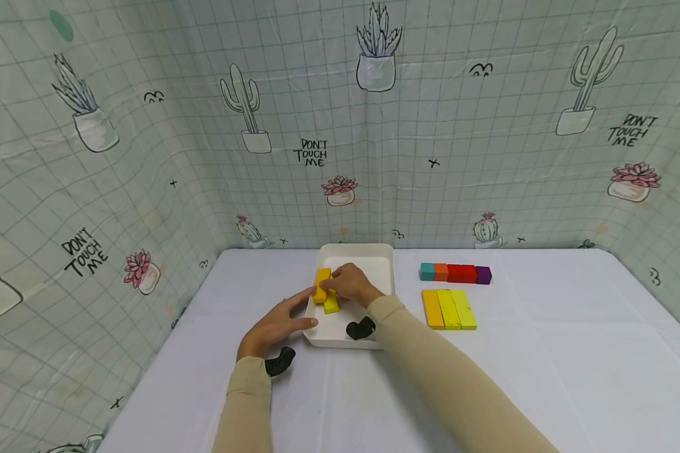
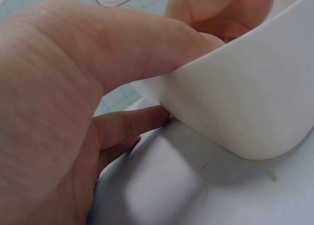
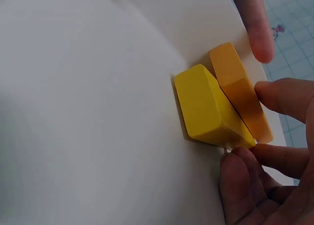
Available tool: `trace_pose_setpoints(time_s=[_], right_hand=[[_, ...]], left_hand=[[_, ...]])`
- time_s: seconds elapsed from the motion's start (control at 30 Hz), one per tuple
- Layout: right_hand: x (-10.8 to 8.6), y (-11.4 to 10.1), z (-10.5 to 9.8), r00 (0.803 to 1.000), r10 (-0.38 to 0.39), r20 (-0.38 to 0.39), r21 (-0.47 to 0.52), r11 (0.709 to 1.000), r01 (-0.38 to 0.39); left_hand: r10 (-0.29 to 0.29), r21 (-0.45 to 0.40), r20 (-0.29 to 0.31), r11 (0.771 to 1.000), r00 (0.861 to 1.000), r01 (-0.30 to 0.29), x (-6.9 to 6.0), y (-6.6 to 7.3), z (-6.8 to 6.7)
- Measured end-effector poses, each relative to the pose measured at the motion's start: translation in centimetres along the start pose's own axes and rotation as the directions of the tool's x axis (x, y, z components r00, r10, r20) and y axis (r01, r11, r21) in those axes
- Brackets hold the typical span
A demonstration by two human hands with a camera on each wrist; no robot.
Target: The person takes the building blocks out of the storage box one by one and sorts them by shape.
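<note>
My left hand (image 1: 277, 324) lies spread at the left side of a white tray (image 1: 368, 255). In the left wrist view, one digit reaches over the rim while another fingertip (image 2: 162, 114) touches the outer wall low down. Inside the tray, my right hand (image 1: 351, 283) curls over an orange block (image 3: 239, 90), one fingertip on its side and another at its far end. That block leans along a yellow block (image 3: 198, 104), which lies on the tray floor. A left fingertip (image 3: 262, 48) is close to the orange block.
Right of the tray, a row of small cubes runs from a teal cube (image 1: 427, 272) through orange and red to a purple cube (image 1: 483, 275). Nearer me, an orange-yellow block (image 1: 432, 309) and two yellow blocks (image 1: 456, 309) lie side by side. Patterned cloth (image 1: 430, 195) rises behind the table.
</note>
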State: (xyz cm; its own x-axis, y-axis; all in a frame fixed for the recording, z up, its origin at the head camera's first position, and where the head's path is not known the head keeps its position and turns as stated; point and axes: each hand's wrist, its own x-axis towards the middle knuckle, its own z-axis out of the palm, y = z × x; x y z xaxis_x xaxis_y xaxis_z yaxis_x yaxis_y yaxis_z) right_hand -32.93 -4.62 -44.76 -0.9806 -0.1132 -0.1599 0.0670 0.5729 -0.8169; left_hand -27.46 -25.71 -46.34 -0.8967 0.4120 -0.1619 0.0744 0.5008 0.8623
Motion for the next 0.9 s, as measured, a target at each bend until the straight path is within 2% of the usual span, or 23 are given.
trace_pose_setpoints(time_s=[0.3,0.7,0.9], right_hand=[[0.0,0.0,-0.5,0.998,0.041,0.037,0.112,0.993,-0.045],[-0.3,0.7,-1.4,0.998,0.013,0.058,0.096,0.995,-0.019],[-0.4,1.1,-1.8,0.997,0.01,0.08,0.149,0.989,-0.022]], left_hand=[[-0.032,0.035,-0.023,0.999,0.999,0.032,0.1,0.1,0.0],[-0.053,0.051,-0.033,0.997,0.998,0.055,0.0,0.5,0.1],[-0.066,0.046,-0.034,0.997,0.997,0.067,0.0,0.5,0.3]])
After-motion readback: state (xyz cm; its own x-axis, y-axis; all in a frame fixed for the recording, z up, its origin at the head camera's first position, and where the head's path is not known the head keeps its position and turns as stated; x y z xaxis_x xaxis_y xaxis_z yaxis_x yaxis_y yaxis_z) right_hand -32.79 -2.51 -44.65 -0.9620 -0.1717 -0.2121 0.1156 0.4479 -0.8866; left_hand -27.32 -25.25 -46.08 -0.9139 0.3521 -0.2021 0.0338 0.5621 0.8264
